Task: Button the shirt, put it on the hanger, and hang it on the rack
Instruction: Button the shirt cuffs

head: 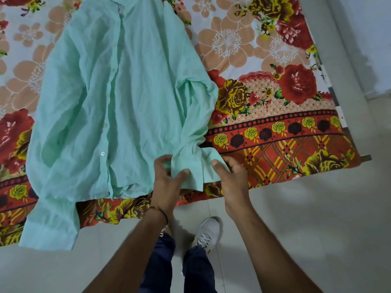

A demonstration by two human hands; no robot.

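Where the floral bedsheet [275, 85] covers the bed, a mint green shirt [118, 98] lies spread flat, front side up, its collar towards the far side and its hem at the near edge. On the left, one sleeve [50, 225] hangs over the edge of the bed towards the pale tiled floor [317, 229]. Down the middle of the shirt runs the button placket, where a white button [103, 153] shows low on the front; whether the front is fastened all along I cannot tell. To the right of that, the other sleeve folds down along the shirt's side, and its cuff [190, 170] sits at the near edge of the bed. The left hand [167, 176] pinches one side of this cuff between thumb and curled fingers. Just to the right, the right hand [230, 174] grips the cuff's other side, thumb on top of the fabric. Below the hands, dark blue trousers [160, 261] and a white shoe [208, 231] stand on the floor.
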